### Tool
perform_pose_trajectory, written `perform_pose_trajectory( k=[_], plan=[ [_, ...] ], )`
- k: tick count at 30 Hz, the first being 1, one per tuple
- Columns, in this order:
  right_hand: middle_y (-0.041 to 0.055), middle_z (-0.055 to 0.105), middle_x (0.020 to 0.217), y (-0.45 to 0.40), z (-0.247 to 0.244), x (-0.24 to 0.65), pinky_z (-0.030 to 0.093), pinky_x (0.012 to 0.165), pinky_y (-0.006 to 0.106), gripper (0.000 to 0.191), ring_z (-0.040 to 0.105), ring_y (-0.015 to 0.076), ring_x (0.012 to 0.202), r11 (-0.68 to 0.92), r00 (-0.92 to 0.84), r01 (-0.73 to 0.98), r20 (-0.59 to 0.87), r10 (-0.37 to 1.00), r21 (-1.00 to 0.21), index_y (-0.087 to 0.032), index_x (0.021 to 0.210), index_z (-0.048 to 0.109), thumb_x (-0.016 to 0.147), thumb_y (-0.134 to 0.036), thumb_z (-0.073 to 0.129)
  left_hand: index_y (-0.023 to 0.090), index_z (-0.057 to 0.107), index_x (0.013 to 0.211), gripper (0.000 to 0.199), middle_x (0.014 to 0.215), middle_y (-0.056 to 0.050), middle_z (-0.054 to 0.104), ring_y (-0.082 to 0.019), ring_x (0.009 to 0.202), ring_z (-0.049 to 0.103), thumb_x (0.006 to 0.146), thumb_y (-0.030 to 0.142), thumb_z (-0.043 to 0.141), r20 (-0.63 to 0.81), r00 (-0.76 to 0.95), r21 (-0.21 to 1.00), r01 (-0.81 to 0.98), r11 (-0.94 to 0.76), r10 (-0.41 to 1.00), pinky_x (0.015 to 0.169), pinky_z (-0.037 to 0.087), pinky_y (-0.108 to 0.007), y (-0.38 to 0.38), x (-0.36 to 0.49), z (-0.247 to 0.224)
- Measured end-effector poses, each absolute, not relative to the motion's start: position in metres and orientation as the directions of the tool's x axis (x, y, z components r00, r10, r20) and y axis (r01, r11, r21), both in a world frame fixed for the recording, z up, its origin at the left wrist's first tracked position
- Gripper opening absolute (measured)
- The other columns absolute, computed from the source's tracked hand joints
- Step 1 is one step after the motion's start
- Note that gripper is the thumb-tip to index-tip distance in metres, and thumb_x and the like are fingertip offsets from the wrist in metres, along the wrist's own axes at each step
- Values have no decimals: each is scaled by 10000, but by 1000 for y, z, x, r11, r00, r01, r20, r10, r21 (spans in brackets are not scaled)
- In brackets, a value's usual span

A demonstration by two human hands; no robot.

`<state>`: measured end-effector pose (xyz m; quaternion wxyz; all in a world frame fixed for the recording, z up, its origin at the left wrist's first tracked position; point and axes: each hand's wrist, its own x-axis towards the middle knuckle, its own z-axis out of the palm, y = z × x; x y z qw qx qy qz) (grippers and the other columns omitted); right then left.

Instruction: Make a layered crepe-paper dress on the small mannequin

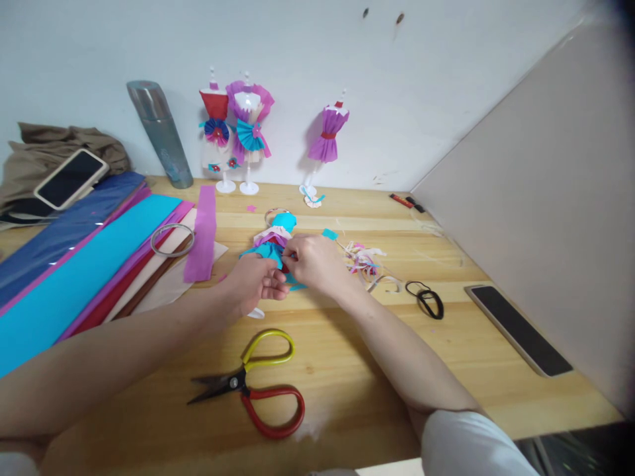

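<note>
Blue, cream, purple and red crepe paper makes up a small doll dress [274, 231] lying near the middle of the table. My left hand [255, 281] grips its lower blue part from the near left. From the right, my right hand [313, 263] pinches the dress with bent fingers, close to my left fingertips. What exactly lies between the right fingers is hidden. A white rounded piece [256, 313] shows below my left hand. Nearer to me lie scissors [237, 381] with one yellow and one red handle, blades partly apart and pointing left.
Crepe paper sheets [112, 254] lie at left, a tape roll [172, 240] on them. Three dressed mini mannequins [248, 135] and a bottle [161, 135] stand along the wall. Paper scraps [366, 259], black hair ties [427, 301] and a dark flat device [518, 329] lie at right.
</note>
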<state>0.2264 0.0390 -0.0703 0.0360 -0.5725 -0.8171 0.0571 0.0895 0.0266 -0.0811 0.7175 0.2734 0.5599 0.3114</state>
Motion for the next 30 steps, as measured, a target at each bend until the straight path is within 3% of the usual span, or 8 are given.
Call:
perform_pose_trajectory(
  k=[9, 19, 30],
  plan=[
    [104, 791, 966, 39, -70, 227, 300, 613, 298, 239, 695, 217, 848, 339, -345, 931, -18, 939, -135, -162, 893, 780, 909, -163, 542, 143, 555, 704, 259, 506, -17, 595, -123, 374, 554, 928, 29, 491, -634, 162, 746, -129, 654, 756, 414, 453, -214, 25, 88, -76],
    [135, 781, 971, 42, -70, 228, 367, 656, 294, 291, 688, 226, 851, 355, -359, 925, -5, 933, -136, -149, 942, 800, 933, -189, 511, 136, 566, 707, 345, 484, -20, 580, -114, 356, 528, 1028, 232, 487, -621, 145, 761, -122, 637, 770, 383, 424, -205, 31, 89, -74],
    [104, 783, 947, 45, -72, 234, 352, 646, 292, 228, 674, 214, 837, 329, -332, 921, 18, 943, -207, -171, 877, 793, 884, -163, 565, 138, 544, 630, 377, 466, -21, 571, -89, 355, 517, 977, 46, 427, -635, 126, 764, -43, 643, 762, 394, 416, -181, 35, 94, -77]
  ],
)
